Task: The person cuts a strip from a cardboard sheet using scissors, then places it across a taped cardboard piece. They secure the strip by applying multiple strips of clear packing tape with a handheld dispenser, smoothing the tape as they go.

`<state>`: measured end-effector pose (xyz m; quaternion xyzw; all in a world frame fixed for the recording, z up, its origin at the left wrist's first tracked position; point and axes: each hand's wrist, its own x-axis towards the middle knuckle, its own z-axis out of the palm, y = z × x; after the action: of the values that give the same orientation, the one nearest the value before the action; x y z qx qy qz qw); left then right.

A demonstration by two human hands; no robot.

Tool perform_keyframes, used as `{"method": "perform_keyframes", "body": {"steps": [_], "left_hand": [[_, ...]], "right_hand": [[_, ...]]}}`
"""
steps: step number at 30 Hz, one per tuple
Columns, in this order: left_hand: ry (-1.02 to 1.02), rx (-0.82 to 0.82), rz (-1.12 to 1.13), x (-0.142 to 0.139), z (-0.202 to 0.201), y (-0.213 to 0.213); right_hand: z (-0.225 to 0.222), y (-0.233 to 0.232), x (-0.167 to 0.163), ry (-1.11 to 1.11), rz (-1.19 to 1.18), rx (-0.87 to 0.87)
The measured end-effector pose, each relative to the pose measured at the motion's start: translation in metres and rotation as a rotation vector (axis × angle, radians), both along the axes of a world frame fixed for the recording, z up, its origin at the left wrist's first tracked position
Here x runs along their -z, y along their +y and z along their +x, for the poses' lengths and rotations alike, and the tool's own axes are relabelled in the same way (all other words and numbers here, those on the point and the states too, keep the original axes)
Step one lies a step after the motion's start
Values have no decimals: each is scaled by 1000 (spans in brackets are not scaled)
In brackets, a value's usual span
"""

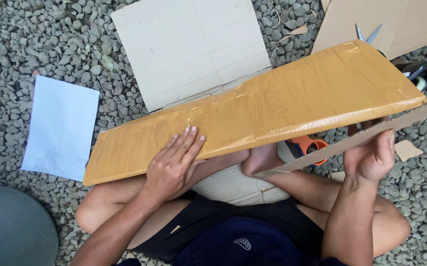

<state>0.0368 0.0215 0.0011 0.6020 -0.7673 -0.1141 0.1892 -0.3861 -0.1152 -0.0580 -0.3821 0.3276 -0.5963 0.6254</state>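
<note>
Head view showed a long flat cardboard panel wrapped in glossy brown tape resting across the seated person's knees. The left hand lay flat on it, fingers spread, gripping nothing, while the right hand curled under its raised far end. Smoothing the tape seemed underway; next probably called for the orange-handled tape dispenser just beneath.

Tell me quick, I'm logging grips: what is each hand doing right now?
Left hand: open, lying flat on top of the tape-covered cardboard panel.
Right hand: holding the panel's near edge from below, fingers mostly hidden.
</note>
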Motion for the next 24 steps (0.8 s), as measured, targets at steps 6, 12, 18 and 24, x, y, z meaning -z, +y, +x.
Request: {"method": "perform_keyframes", "body": {"steps": [6, 12, 18, 24], "left_hand": [[34, -105, 48, 23, 6, -36], [101, -154, 91, 25, 25, -61], [237, -146, 211, 3, 37, -84], [180, -80, 806, 37, 67, -145]], "right_hand": [[8, -24, 14, 77, 78, 82], [28, 23, 12, 460, 336, -62], [75, 47, 15, 497, 320, -202], [90, 11, -7, 520, 303, -121]]}}
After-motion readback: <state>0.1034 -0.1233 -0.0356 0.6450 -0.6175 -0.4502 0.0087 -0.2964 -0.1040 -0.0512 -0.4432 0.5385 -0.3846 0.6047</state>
